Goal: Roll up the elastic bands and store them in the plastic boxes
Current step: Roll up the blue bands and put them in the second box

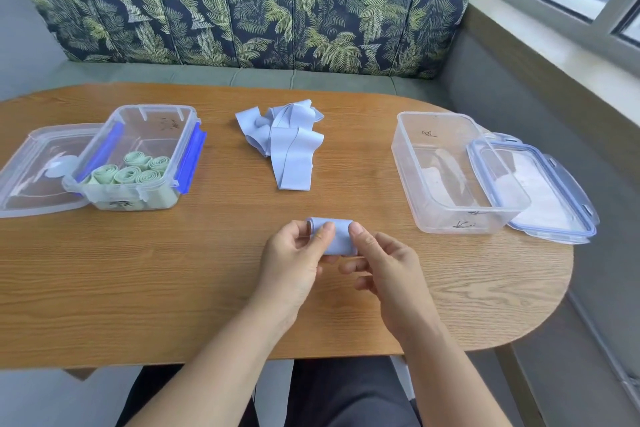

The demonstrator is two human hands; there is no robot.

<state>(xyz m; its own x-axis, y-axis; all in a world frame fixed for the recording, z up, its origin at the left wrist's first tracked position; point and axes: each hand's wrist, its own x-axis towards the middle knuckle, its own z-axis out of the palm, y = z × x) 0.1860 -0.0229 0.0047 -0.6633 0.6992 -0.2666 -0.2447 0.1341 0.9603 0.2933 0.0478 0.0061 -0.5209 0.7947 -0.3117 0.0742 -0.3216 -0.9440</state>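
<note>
— While the blue roll (332,239) is pinched between both hands, just above the tabletop (173,270) at its middle and toward the near edge, what does this step need?

— Tension, I'd judge. Elastic wants to spring open, so the thumbs should keep pressing the outer wrap down. I can't see the tail end. It's best passed to one hand before it goes to the clear box (457,218) by the right edge, which shows no rolls yet. It could stand on end, as the green rolls (135,172) do in the blue-clasped box (152,110) near the left edge.

— Hand pose?

— The left hand (294,260) grips the roll's left end, fingers (325,230) curled over it. The right hand (388,270) pinches the right end with thumb and forefinger. Its lower fingers are loosely bent and hold nothing. Both forearms come in from the near edge and converge.

— Stock left?

— The loose blue bands (284,139) are heaped at centre, toward the far edge, well apart from both hands.
</note>
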